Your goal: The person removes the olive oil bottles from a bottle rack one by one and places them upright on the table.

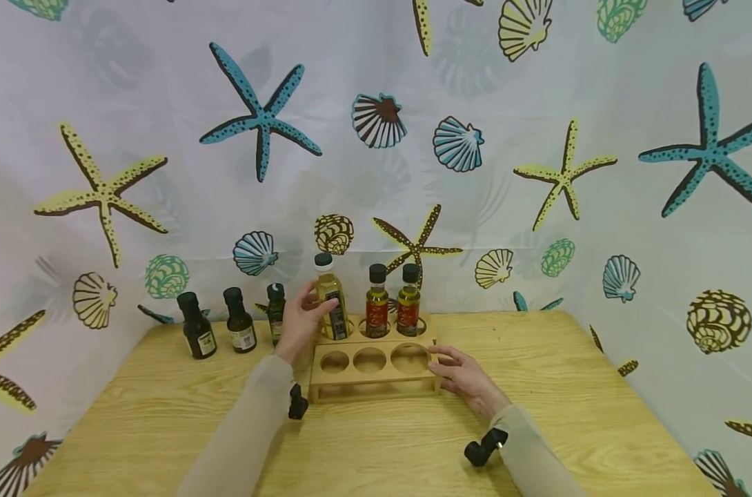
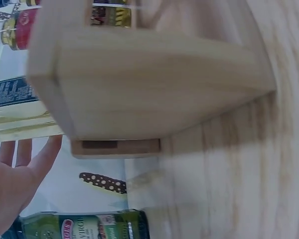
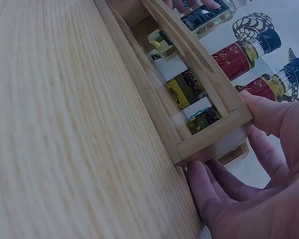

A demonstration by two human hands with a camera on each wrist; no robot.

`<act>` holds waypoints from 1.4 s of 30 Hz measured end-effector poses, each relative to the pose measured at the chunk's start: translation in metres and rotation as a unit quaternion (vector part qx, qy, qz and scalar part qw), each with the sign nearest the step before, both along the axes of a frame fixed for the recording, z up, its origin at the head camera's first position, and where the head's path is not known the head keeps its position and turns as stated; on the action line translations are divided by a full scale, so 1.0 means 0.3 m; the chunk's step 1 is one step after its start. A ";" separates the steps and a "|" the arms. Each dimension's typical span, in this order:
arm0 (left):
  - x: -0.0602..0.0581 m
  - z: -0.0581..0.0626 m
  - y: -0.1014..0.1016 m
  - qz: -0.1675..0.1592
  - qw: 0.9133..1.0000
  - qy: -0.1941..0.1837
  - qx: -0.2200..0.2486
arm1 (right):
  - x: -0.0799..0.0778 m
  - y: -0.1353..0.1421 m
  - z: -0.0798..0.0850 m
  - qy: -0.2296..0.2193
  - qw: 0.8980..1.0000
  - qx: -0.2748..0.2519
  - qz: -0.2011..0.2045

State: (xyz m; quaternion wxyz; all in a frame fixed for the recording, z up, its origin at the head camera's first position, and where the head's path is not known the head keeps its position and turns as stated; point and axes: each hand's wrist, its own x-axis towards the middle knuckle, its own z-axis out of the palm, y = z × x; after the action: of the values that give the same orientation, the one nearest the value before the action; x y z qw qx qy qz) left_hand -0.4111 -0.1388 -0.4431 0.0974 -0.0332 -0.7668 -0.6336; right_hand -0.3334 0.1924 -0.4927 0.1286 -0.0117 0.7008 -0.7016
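My left hand (image 1: 301, 321) grips a clear bottle of yellow oil (image 1: 330, 290) with a dark label and a dark cap. That bottle leans slightly, its base down in the back left hole of a two-tier wooden bottle rack (image 1: 376, 377). Two red-labelled olive oil bottles (image 1: 377, 310) (image 3: 232, 60) stand in the other back holes. At the rack's right end, my right hand (image 1: 466, 379) holds the corner, thumb on the upper edge and fingers against the end panel (image 3: 219, 142). Three round holes show in the front tier, with no bottles in them.
Left of the rack, two dark bottles (image 1: 197, 331) (image 1: 241, 324) and a green olive oil bottle (image 1: 276, 310) (image 2: 84, 226) stand on the wooden table (image 1: 376, 449). Behind hangs a white curtain (image 1: 376, 186) with starfish and shells.
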 end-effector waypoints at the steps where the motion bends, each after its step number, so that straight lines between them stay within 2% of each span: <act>1: 0.003 0.007 -0.001 0.004 1.000 0.003 0.006 | 0.000 -0.001 0.001 0.001 1.000 0.000 0.000; 8: 0.011 0.057 -0.013 0.029 0.999 0.038 0.018 | -0.006 -0.004 0.009 0.007 1.000 -0.001 -0.001; 15: 0.038 0.109 -0.005 0.031 0.998 0.055 0.016 | -0.007 -0.003 0.010 0.005 1.000 0.001 -0.003; 19: 0.048 0.124 -0.006 0.036 0.997 0.060 0.015 | -0.008 -0.002 0.008 0.004 1.000 0.000 -0.003; 29: 0.094 0.112 -0.049 0.026 0.999 0.046 -0.005 | -0.008 -0.003 0.000 -0.002 1.000 -0.006 -0.005; 36: 0.112 0.106 -0.087 0.019 0.998 0.044 -0.028 | -0.007 0.002 0.000 -0.001 1.000 -0.005 -0.003; 42: 0.126 0.093 -0.135 0.021 0.999 0.020 -0.029 | -0.006 -0.001 0.000 -0.002 1.000 0.001 -0.002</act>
State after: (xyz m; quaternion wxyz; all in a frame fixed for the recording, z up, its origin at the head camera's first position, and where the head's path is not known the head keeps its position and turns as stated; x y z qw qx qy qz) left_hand -0.3731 -0.1792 -0.4152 0.1250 -0.0320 -0.7833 -0.6081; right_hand -0.3353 0.1922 -0.4928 0.1288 -0.0093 0.7010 -0.7014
